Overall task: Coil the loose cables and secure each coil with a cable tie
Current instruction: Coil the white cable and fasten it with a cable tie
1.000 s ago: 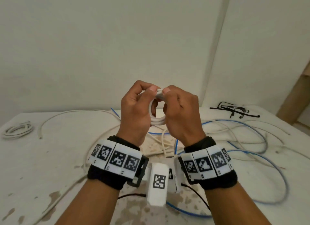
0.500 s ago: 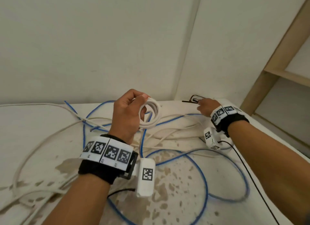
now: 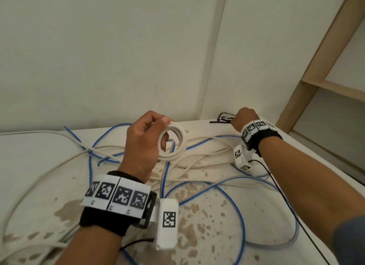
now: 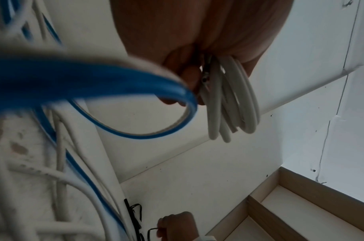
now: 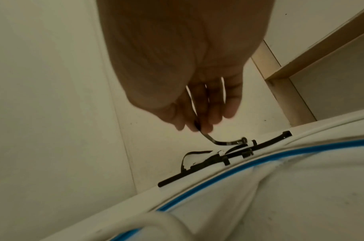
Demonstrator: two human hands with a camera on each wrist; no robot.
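No readable words, brands or numbers anywhere; only black-and-white square code markers on the white wristbands point(image 3: 116, 195) and small white wrist camera boxes point(image 3: 167, 223).

Your head view was evenly, softly lit. Both wrist views were dimmer, blurred close up and edge-warped.

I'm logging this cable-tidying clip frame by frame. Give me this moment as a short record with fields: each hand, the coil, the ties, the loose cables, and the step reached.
left hand: left hand holds the white coil up above the table
right hand: right hand pinches one black cable tie at the far corner
coil: several white loops, no tie on it yet
ties: spare black ties lie in a small pile by the wall
loose cables: blue cable and white cables lie spread uncoiled
step: fetching a tie for the coil
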